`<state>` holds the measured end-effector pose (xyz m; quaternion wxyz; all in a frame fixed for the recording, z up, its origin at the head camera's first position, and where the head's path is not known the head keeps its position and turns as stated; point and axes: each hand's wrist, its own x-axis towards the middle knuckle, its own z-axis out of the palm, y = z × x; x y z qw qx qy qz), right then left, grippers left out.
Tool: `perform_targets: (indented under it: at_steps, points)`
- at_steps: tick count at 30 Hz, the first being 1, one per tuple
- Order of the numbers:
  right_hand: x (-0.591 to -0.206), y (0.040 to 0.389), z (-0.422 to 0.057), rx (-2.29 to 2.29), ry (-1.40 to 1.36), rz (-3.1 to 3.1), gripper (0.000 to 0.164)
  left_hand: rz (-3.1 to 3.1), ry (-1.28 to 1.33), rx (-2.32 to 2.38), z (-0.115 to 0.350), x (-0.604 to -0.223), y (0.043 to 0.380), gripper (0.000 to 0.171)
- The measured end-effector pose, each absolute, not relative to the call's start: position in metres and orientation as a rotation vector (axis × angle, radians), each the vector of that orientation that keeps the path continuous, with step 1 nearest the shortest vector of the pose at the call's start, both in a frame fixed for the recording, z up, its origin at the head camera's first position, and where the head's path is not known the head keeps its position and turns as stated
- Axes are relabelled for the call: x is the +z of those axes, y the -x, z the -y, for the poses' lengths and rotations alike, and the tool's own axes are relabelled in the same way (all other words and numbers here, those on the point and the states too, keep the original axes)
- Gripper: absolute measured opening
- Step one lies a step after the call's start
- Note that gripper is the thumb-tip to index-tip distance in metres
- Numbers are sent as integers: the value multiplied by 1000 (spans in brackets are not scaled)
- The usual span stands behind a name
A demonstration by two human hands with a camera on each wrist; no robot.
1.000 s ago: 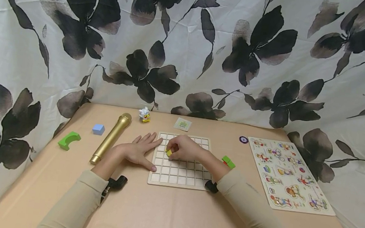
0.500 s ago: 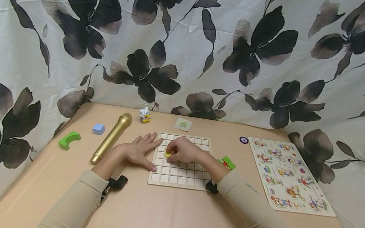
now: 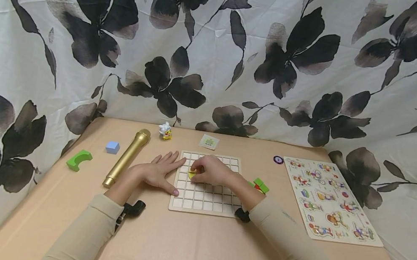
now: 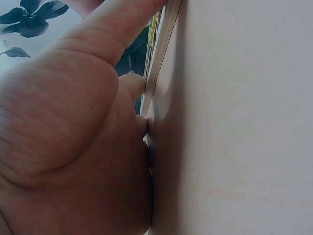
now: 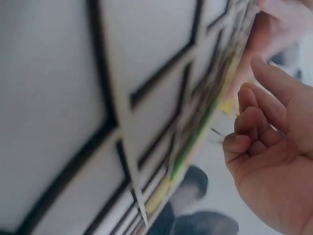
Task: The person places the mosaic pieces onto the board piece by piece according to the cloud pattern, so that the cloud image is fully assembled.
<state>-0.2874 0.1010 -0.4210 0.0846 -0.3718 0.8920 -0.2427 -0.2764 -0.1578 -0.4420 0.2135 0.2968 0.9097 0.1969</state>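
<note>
Placement of a small yellow block (image 3: 191, 174) on a gridded board (image 3: 200, 209). The block is pinched between the thumb and fingers of the right hand (image 3: 209, 170), over the upper-left cells; whether it is fully seated cannot be told, the contact being hidden. The left hand (image 3: 154, 173) is laid flat with fingers spread, nothing gripped, its thumb and fingertips at the board's left edge. The step in hand is judged to be the setting of the block into 1 cell; next, alignment with the cell borders and a clean release would be called for. Open room is offered by the surface (image 3: 196, 247) before the board's near edge. Movement is restricted on the right by green and red blocks (image 3: 259, 181) close to the forearm, and on the left by a gold microphone (image 3: 127, 157) just beside the left hand.
</note>
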Motion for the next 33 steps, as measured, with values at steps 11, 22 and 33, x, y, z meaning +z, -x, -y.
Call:
perform_targets:
  at_steps: [11, 22, 33]
  points:
    - [-388, 276, -175, -1001, 914, -2734, 33, -2559, -807, 493, 159, -444, 278, 124]
    - [-386, 282, -247, -764, 606, -2813, 32, -2559, -811, 492, 158, -441, 277, 124]
    - [-405, 286, -288, -694, 518, -2771, 15, -2551, -814, 510, 157, -444, 276, 125]
